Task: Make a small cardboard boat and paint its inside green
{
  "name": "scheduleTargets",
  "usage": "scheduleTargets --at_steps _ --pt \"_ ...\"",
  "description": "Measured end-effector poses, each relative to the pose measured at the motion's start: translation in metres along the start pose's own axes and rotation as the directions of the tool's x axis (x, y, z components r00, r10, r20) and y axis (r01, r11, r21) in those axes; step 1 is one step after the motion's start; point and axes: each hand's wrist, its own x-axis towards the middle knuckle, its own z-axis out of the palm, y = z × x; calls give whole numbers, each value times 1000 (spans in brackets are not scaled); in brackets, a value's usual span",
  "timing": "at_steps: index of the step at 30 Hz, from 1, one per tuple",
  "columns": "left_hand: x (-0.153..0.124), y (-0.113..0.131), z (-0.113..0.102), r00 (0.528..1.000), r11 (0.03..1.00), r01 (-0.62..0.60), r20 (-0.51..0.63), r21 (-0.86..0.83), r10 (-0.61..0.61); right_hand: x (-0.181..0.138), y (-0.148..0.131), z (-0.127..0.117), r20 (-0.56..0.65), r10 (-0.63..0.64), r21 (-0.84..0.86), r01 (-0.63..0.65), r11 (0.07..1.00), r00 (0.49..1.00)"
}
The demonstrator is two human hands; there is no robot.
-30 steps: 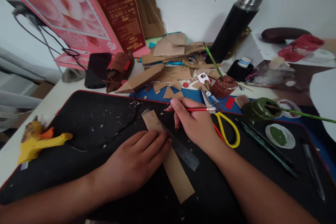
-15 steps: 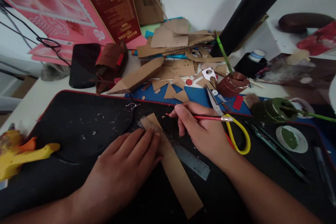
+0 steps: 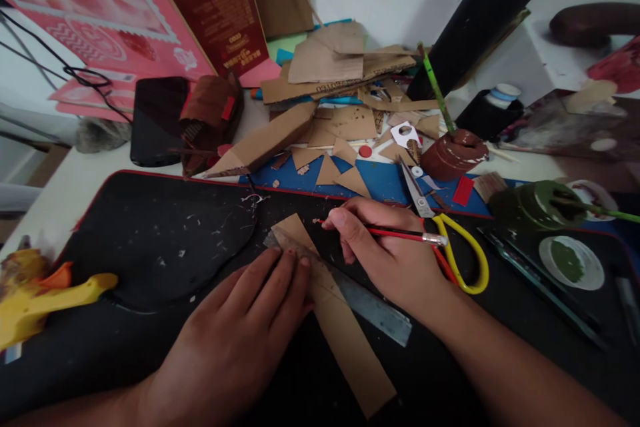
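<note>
My left hand [image 3: 240,320] lies with its fingers stretched out over a clear ruler [image 3: 377,310] and a brown cardboard strip [image 3: 350,347], pressing down on both. The ruler crosses the strip at a slant, and part of each is hidden under the fingers. To the right, my right hand [image 3: 385,247] is closed around a red pencil [image 3: 395,233] with a metal ferrule at its end. The pencil's tip is just above the black mat, a little to the right of the strip's far end. Yellow-handled scissors [image 3: 465,257] lie behind the right wrist.
Cardboard scraps [image 3: 345,130] are piled at the back. A brown pot [image 3: 453,153], a green pot [image 3: 537,203] and a dish of green paint [image 3: 570,261] stand on the right. A yellow glue gun [image 3: 55,297] lies at left, a black phone [image 3: 159,120] behind the mat [image 3: 165,240].
The view has shifted slightly, so most things sit a little further right. Both hands keep nearly the same places on the ruler and pencil; the pencil leans slightly differently.
</note>
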Motion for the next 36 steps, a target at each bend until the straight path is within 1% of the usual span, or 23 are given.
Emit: scheduleTargets --at_steps 5,9,12,17,21,36 --pt "-3 0 -1 1000 999 -23 -5 -32 23 0 1 1 -12 11 7 -11 1000 1000" --pt "-1 0 -1 1000 1000 -11 -18 -16 11 0 2 2 -14 5 6 -5 1000 1000" --pt "1 -1 -2 1000 1000 3 -4 -1 -3 0 2 1 -11 9 -6 -9 1000 1000" --pt "1 -3 0 1000 999 21 10 -34 -20 -1 0 0 8 20 -19 -20 1000 1000" --pt "1 -3 1 999 1000 1 34 -19 0 -2 -1 1 18 9 -3 -9 1000 1000" --pt "3 1 2 999 999 44 27 -5 -44 -1 -1 3 26 -2 11 2 1000 1000"
